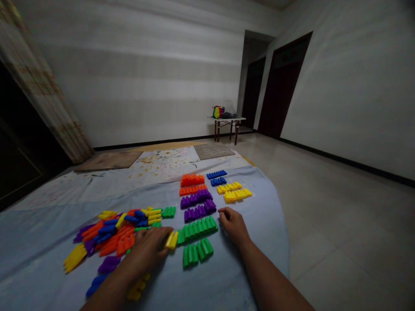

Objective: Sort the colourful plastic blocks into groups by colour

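My left hand [152, 244] is closed on a small yellow piece [172, 240], just left of a row of green pieces [198, 230]. Beside that row's right end is my right hand [232, 222], its fingers curled in; anything between them is too small to make out. More green pieces [197, 253] lie nearer to me. Beyond the green rows come purple rows [196, 198] and orange rows [192, 180]. To their right lie blue rows [216, 174] and yellow rows [237, 195]. A mixed pile [112, 231] of coloured pieces spreads left of my left hand.
A pale blue cloth [259, 242] lies under the pieces, with a floral cloth [162, 162] beyond it. Two flat mats [110, 160] lie at the far edge. A small table [227, 118] holding colourful items stands by the wall. Tiled floor extends on the right.
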The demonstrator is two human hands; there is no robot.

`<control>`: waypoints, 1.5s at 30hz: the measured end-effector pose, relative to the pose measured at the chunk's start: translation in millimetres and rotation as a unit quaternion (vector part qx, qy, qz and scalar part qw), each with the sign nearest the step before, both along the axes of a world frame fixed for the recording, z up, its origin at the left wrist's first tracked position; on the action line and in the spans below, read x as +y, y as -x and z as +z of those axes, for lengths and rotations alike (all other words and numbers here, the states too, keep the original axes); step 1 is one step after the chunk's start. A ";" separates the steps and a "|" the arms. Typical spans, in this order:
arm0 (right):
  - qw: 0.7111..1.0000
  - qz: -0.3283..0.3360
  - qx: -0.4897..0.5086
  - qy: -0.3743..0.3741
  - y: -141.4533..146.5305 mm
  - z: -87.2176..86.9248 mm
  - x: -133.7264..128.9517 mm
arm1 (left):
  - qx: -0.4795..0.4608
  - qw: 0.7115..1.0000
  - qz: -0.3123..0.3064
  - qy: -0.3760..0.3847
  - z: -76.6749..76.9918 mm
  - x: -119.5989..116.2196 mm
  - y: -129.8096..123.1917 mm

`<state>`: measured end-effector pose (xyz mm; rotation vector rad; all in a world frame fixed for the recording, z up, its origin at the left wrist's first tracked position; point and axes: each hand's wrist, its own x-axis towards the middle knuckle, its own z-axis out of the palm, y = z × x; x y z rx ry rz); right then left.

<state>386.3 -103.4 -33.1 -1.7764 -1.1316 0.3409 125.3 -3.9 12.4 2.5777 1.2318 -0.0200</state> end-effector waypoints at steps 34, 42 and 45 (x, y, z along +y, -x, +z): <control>0.999 -0.009 0.045 -0.021 16.1 2.4 12.7 | -0.043 0.996 -0.070 -0.037 8.8 72.8 -265.4; 0.999 -0.010 0.043 -0.025 15.7 2.0 11.5 | -0.083 0.993 -0.066 -0.042 10.6 68.9 -253.1; 0.999 -0.012 0.039 -0.035 15.4 2.2 11.0 | -0.117 0.991 -0.048 -0.051 22.8 64.2 -234.9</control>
